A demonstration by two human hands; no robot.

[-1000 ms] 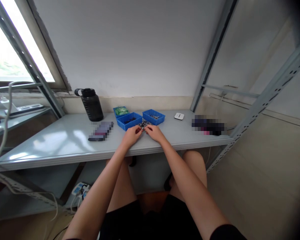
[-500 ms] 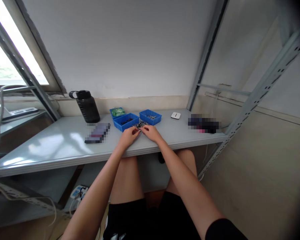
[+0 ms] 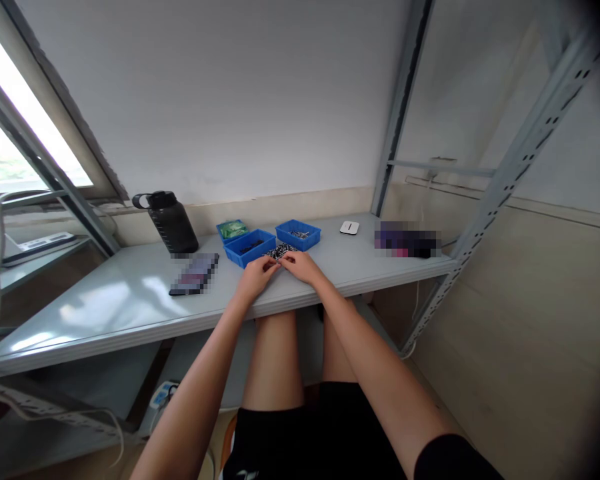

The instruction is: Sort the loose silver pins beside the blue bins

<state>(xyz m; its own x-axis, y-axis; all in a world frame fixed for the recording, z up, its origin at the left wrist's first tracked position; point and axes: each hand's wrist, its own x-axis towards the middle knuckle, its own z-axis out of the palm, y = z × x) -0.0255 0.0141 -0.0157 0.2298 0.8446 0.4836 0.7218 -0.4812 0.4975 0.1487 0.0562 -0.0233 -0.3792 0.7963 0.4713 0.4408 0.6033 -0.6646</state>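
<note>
So a loose pile of small parts (image 3: 281, 250) is sitting right out on the grey table (image 3: 130, 287), just past the fingertips. The left hand (image 3: 257, 277) and right hand (image 3: 303, 268) are meeting at its near edge, fingers curled and pinching inward. They're maybe holding something tiny between them, but it's too small at this range, so I can't tell if either one is really gripping anything.

Progress-wise, I'd call it partway. Dark bits are lying in the left blue bin (image 3: 255, 256), and pale, shiny slivers are lying in the right blue bin (image 3: 312, 241) — but the pile is looking like a decent heap, so a good chunk is probably left to handle. How full the bins are is hard to judge.

Materials: the parts are looking thin and stick-like, black mixed with silvery white, lying in a tangle. The bins are looking like moulded plastic, rectangular and open on top. Something green and crinkly (image 3: 233, 229) is sitting in blue plastic behind the left one. The tabletop is smooth and catching window glare, and a dark, rounded bottle (image 3: 174, 223) with a loop cap is standing off to the left.
</note>
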